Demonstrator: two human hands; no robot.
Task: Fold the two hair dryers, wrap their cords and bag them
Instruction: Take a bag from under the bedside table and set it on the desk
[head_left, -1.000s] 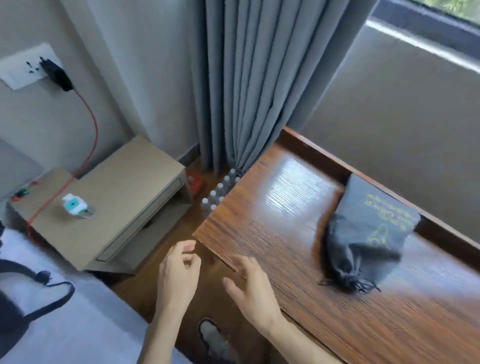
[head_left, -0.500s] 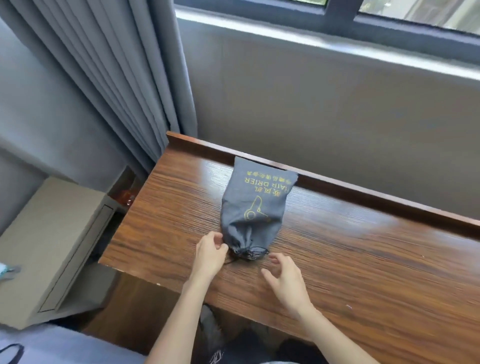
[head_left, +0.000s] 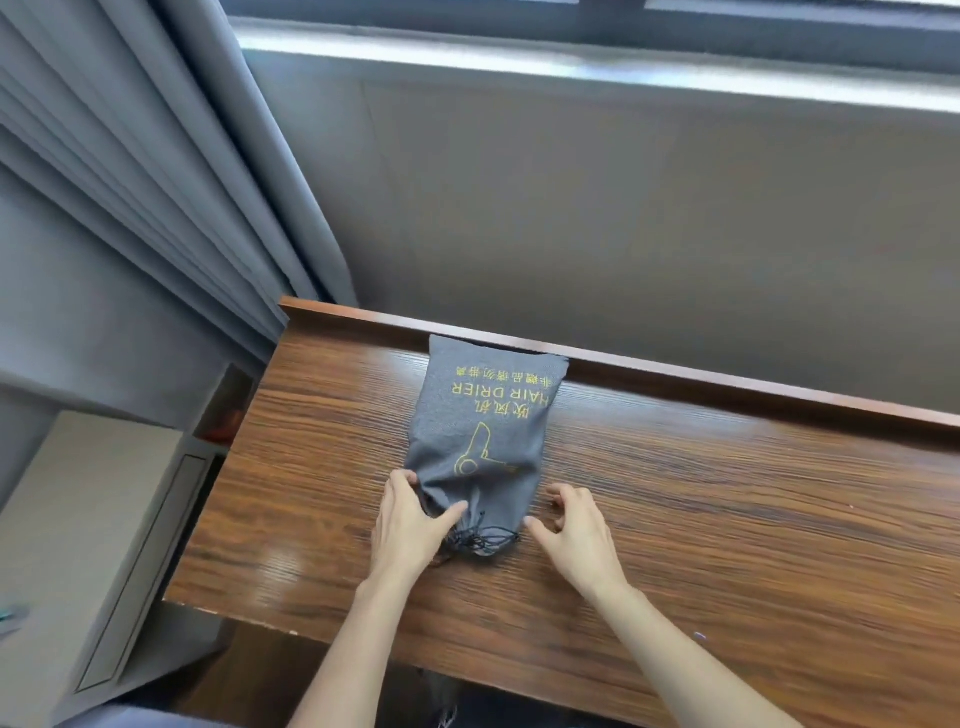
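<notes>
1. Wooden desk (head_left: 701, 519) now fills the view; a second ago it sat off to the right.
2. Grey hair-dryer bag (head_left: 480, 441) lies flat, base against the rear ledge, drawstring mouth (head_left: 480, 540) facing the person.
3. Left hand (head_left: 410, 525) has closed in: thumb and fingers pinch the bag's gathered neck.
4. Right hand (head_left: 576, 530) hovers just beside the mouth, fingers loosely curled and apart, holding nothing.
5. Judgement: opening the bag comes next; no dryer in view.

A brown wooden desk (head_left: 727, 519) is set against a grey wall (head_left: 623, 208). Grey curtains (head_left: 156, 182) are hung beside a window (head_left: 571, 21).
</notes>
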